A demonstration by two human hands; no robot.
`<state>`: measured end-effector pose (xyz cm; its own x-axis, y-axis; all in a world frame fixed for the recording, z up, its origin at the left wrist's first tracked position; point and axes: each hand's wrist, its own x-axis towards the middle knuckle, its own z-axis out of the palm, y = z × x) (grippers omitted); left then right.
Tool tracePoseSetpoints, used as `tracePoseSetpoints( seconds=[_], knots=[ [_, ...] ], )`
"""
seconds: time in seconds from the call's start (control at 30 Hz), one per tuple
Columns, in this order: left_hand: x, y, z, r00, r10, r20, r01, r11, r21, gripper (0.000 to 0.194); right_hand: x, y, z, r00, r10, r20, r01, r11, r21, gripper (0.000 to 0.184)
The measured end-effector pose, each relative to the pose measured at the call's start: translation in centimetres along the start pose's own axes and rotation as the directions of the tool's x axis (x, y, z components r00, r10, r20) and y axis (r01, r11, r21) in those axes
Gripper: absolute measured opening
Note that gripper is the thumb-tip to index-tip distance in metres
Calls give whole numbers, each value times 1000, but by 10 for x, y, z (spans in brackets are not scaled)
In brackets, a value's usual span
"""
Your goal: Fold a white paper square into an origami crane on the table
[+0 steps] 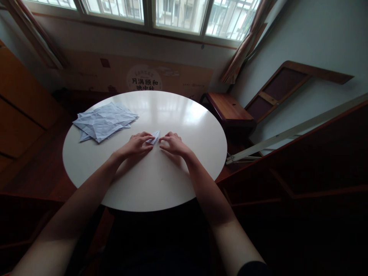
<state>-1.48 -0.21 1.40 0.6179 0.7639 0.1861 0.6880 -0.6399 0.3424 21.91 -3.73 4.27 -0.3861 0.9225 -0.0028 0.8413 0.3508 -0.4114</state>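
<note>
Insp. notes, single head view. Item: 1 small folded piece of white paper point(155, 137), located approx. mid tabletop point(149, 184), between the 2 hands, pointed end directed away from the person. L. side, the left hand point(139, 142) had the item's near L. portion betw. thumb and forefinger; fingers narrow, curled, holding it low to the surface. R. side, the right hand point(174, 144) stood just beside the item's R. edge, fingers curled inward, narrow gap betw. thumb and forefinger; actual contact w/ the paper could not be determined.

Far L. of tabletop: a pile of creased paper sheets point(106, 120), overlapping unevenly, corners projecting, well apart from the item; exact qty. not readable. Tabletop white, oval in view, glossy, w/ window glare at far R.

Surroundings: barred windows point(178, 15) beyond, curtain point(240, 50) at R.; printed cardboard panel point(115, 71) w/ Chinese characters below, against wall. Brown wooden stool point(227, 106) near tabletop's far R. edge. Orange-brown cabinet point(23, 111) at far L.
</note>
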Motion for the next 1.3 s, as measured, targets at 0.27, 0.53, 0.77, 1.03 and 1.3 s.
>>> tracePoseSetpoints(
  seconds=[0.27, 0.53, 0.77, 1.03, 1.3],
  knots=[
    [-1, 1, -1, 999, -34, -1, 34, 999, 9, 44, 1, 0, 1, 1000, -2, -9, 3, 1000, 7, 36],
    [-2, 1, -2, 1000, -22, -12, 22, 1000, 4, 44, 1, -1, 0, 1000, -8, 4, 8, 1000, 7, 37],
    [-2, 0, -1, 1000, -21, -18, 21, 1000, 9, 44, -1, -4, -3, 1000, -10, 12, 10, 1000, 0, 38],
    [-1, -3, 0, 1000, -14, -10, 15, 1000, 8, 45, -2, -5, -4, 1000, -6, 22, 6, 1000, -6, 39],
    [-1, -2, -2, 1000, -15, -4, 15, 1000, 3, 44, -2, -5, -4, 1000, -8, 24, 8, 1000, -12, 40]
  ],
)
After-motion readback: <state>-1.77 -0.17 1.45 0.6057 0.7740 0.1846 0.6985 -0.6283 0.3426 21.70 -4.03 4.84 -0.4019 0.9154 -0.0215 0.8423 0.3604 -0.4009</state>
